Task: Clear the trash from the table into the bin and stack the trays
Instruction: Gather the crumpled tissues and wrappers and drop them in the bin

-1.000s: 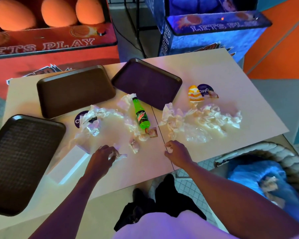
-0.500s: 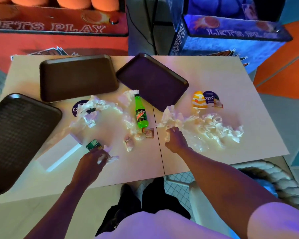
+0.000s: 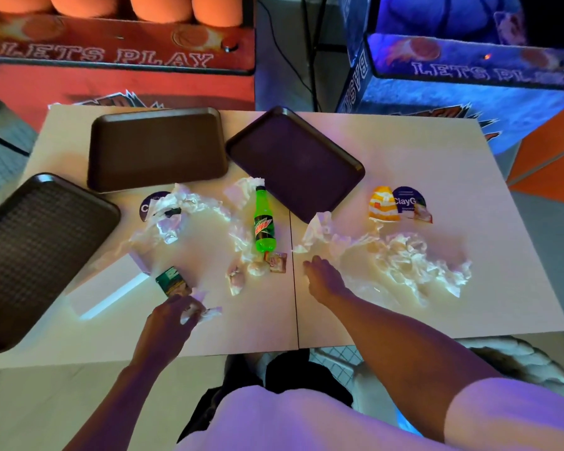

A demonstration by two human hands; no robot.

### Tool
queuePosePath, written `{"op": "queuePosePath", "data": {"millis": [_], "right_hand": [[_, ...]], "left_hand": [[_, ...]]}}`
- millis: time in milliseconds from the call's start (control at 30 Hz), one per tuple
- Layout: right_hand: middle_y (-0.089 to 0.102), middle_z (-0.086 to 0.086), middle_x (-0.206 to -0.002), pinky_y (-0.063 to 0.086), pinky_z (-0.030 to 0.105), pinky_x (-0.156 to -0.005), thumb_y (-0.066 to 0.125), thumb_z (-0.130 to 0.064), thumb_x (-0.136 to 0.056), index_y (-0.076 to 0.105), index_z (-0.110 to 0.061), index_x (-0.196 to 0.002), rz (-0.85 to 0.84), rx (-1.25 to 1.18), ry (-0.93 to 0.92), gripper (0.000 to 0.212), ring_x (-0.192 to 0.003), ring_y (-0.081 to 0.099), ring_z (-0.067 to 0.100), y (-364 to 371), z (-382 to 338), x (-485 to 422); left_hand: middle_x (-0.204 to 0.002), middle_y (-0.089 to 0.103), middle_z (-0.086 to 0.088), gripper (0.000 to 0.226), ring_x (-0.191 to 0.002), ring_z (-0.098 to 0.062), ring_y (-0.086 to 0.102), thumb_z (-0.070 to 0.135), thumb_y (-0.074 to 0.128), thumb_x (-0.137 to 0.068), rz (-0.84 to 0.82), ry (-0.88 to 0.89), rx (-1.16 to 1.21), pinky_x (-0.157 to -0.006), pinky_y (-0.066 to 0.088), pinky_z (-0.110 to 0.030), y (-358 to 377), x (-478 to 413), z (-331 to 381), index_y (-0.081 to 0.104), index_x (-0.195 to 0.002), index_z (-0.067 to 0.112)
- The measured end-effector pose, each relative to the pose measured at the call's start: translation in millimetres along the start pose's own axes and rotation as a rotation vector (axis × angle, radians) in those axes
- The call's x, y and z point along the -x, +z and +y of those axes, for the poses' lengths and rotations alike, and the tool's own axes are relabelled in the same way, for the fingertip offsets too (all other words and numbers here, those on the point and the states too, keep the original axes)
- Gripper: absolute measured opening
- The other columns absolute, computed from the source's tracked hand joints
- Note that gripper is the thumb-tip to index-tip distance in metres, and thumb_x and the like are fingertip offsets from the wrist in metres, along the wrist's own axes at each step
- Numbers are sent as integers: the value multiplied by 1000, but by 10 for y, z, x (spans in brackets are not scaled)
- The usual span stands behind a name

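Three brown trays are laid on the table (image 3: 437, 151): the left tray (image 3: 36, 255) overhangs the left edge, the middle tray (image 3: 157, 148) lies near the far edge, and the right tray (image 3: 293, 161) is turned at an angle across the seam between the two tabletops. A green bottle (image 3: 263, 222) is laid on its side just left of that seam, with small wrappers (image 3: 275, 262) at its base. Crumpled paper (image 3: 404, 258) is spread across the right half, and more paper (image 3: 176, 213) lies beside the middle tray. A white box (image 3: 108, 288) and a green packet (image 3: 173, 281) rest near the front left. The left hand (image 3: 170, 323) is closed on a scrap of wrapper (image 3: 205, 312), pinched at the fingertips. The right hand (image 3: 323, 278) is held loosely curled at the paper's near edge, grasping nothing. Bare tabletop is left along the front edge and the far right corner. A rope-rimmed bin (image 3: 515, 362) is partly seen below the front right edge.
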State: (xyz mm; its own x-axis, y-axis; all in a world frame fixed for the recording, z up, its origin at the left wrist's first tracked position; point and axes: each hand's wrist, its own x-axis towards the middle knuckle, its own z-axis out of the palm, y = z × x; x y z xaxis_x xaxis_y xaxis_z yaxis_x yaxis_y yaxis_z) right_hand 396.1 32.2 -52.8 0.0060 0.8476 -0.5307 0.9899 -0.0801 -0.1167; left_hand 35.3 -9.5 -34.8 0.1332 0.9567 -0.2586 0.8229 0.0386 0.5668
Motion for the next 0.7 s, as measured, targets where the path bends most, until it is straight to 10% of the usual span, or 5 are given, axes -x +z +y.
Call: {"op": "queuePosePath", "data": {"millis": [500, 700], "right_hand": [[76, 0, -106, 52, 22, -81, 80, -11, -81, 76, -12, -106, 446, -783, 200, 26, -93, 72, 19, -601, 312, 367], [75, 3, -102, 63, 40, -83, 85, -19, -81, 78, -18, -107, 579, -1063, 426, 28, -94, 74, 25, -405, 480, 805]], "left_hand": [[-85, 63, 10, 11, -71, -16, 63, 22, 79, -89, -62, 327, 57, -66, 50, -34, 64, -806, 710, 76, -92, 31], [-94, 71, 4, 16, -84, -20, 69, 15, 83, -82, -161, 444, 67, -74, 55, -36, 244, -997, 993, 76, -89, 28]]}}
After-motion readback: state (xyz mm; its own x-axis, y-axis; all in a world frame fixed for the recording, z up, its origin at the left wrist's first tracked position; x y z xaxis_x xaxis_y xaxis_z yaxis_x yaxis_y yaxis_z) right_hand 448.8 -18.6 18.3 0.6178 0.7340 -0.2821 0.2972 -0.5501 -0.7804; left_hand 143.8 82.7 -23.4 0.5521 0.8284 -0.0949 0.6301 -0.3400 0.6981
